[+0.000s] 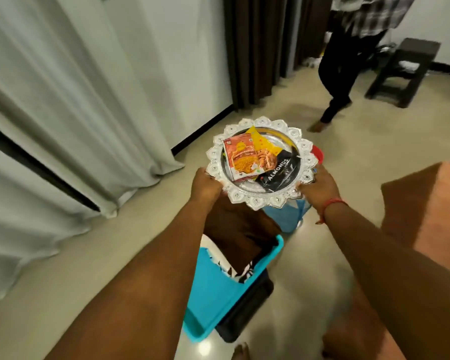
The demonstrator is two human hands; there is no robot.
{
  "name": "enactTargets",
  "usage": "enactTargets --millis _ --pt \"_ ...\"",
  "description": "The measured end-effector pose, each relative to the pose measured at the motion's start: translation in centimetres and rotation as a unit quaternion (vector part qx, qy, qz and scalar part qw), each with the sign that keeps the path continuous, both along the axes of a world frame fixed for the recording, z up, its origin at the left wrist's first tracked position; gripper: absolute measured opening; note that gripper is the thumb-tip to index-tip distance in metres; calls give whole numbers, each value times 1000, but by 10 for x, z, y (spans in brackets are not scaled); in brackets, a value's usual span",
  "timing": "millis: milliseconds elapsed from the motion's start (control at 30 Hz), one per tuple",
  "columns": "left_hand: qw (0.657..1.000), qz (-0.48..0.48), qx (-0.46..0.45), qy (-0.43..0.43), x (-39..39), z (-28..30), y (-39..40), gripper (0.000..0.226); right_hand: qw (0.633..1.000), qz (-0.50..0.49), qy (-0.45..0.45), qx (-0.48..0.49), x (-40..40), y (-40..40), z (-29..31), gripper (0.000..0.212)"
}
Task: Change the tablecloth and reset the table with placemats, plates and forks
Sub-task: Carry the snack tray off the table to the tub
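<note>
A silver plate with a scalloped, ornate rim carries three snack packets: an orange one, a yellow one and a black almond packet. The left hand and right hand each grip opposite edges of the rim, fingers curled under it, holding it above the floor. Below sits a blue bin with what appears to be brown cloth in it.
</note>
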State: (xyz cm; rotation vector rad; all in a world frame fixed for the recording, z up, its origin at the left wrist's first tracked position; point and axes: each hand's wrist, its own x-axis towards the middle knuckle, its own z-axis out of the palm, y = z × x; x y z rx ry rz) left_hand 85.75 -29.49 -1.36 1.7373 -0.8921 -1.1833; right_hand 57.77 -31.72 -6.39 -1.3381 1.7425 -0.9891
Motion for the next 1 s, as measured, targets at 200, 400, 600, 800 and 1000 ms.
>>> enactTargets --millis 200,400,600,800,1000 --pt "994 104 32 3 77 -39 80 32 989 100 -8 109 93 18 -57 89" --pt "975 202 92 29 122 -86 174 26 960 193 36 197 158 62 -109 67" --pt "947 285 141 46 134 -119 243 34 943 218 67 242 194 118 -143 38" --pt "936 292 194 19 154 -164 273 44 940 216 100 246 213 148 -163 36" --pt "942 237 236 5 179 -221 285 51 941 197 135 239 225 162 -181 40"
